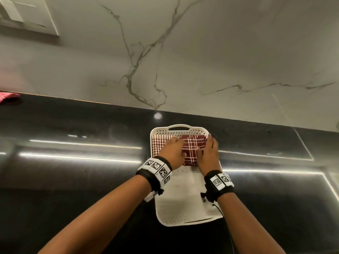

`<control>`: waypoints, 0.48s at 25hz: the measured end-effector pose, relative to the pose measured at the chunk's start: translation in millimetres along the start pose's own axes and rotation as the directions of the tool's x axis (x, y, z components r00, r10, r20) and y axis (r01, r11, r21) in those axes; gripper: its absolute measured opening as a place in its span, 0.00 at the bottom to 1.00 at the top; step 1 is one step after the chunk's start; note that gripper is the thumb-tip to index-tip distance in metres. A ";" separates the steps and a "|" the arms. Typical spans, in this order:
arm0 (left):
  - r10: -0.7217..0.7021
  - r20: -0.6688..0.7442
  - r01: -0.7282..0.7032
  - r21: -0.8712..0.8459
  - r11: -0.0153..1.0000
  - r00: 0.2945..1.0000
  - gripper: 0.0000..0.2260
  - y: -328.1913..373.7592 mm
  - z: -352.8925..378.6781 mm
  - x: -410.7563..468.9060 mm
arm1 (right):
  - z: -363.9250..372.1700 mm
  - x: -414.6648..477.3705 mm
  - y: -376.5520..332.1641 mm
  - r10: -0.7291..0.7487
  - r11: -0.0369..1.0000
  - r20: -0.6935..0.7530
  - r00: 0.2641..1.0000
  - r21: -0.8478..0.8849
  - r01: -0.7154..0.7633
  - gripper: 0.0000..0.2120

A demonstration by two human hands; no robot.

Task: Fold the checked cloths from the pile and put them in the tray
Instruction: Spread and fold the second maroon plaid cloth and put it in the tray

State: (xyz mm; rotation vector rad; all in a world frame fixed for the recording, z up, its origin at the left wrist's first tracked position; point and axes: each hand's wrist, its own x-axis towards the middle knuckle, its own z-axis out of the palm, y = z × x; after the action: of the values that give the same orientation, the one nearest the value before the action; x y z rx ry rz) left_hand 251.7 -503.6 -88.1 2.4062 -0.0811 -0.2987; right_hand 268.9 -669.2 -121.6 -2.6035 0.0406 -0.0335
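- Two bare forearms reach in from the near edge, each with a black wristband (pixel 156 169) carrying black-and-white square markers.
- The left hand (pixel 173 153) has its fingers curled on the left edge of a folded dark cloth (pixel 192 149), thumb on top.
- The right hand (pixel 209 154) lies along that cloth's right edge, fingers fairly straight and thumb resting on the fabric.
- The hands are apart, with the dark cloth between them.
- The dark cloth sits in the far half of a white tray (pixel 183 208), partly over a pale cloth (pixel 159 143) to its left.
- The tray stands on a glossy black worktop (pixel 73 180).
- A red checked pile (pixel 9 97) shows at the far left edge.
- Behind is a veined marble wall (pixel 201 52).
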 end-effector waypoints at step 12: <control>0.192 0.018 -0.192 -0.005 0.981 0.981 0.23 -66.6 -58.9 -67.8 | 2.2 -5.9 -68.4 -0.177 0.920 0.194 0.965 -0.317 0.232 0.27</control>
State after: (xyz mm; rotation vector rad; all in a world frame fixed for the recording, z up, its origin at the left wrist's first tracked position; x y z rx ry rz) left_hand 198.3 -406.1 -75.9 2.3709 -0.3194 -0.2305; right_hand 264.7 -609.2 -88.5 -2.9335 -0.3136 0.1205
